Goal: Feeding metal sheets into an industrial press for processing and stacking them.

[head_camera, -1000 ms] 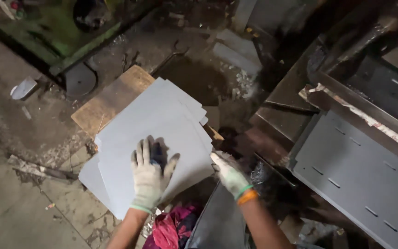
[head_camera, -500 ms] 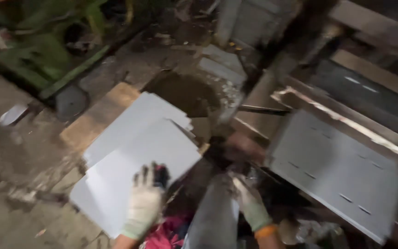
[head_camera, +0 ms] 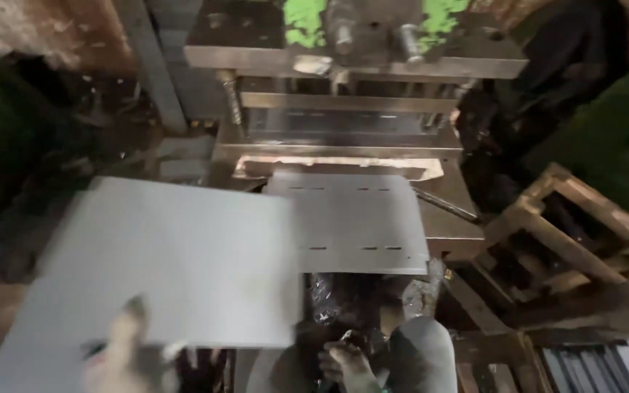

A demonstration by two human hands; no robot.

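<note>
My left hand [head_camera: 121, 356], in a pale glove and blurred, grips the near edge of a plain grey metal sheet [head_camera: 176, 269]. The sheet is lifted and fills the lower left of the view. My right hand [head_camera: 343, 364], in a dirty glove, is low at the bottom centre next to my grey knee [head_camera: 425, 355]; its fingers look curled, and I cannot make out anything in them. Ahead, a second grey sheet with rows of small slots [head_camera: 354, 222] lies on the bed of a metal press [head_camera: 343, 109].
The press's upper block [head_camera: 358, 36] has green patches and hangs over the bed. A wooden pallet frame [head_camera: 562, 233] stands to the right, with stacked metal strips [head_camera: 591, 367] at the bottom right. Dark clutter and a steel post [head_camera: 151, 65] are at the left.
The view has swung from the stack of sheets on the floor up to the press. My left hand has lifted one sheet off the stack. My right hand has dropped low beside my knee.
</note>
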